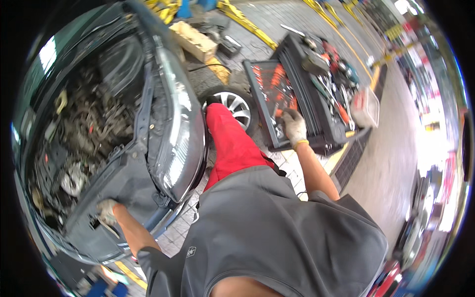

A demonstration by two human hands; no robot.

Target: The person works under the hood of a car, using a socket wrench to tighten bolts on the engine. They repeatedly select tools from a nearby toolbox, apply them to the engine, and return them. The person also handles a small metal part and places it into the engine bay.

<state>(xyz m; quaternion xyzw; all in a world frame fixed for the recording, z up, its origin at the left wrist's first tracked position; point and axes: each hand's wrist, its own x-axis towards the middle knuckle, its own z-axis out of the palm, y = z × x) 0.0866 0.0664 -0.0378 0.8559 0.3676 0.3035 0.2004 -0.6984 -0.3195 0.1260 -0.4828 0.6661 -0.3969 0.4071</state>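
Orange-handled tools (278,75) lie in a drawer (263,113) right of the car (193,123). Our gloved right hand (294,126) reaches into it, our left hand (106,211) at the car's front; whether either grips anything, we cannot tell.

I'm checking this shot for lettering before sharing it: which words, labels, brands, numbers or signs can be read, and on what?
No text is readable.
Grey shirt: a small pale mark, too small to read.
Yellow panel in the background: too blurred to read.
Car and tool drawer: no legible lettering.
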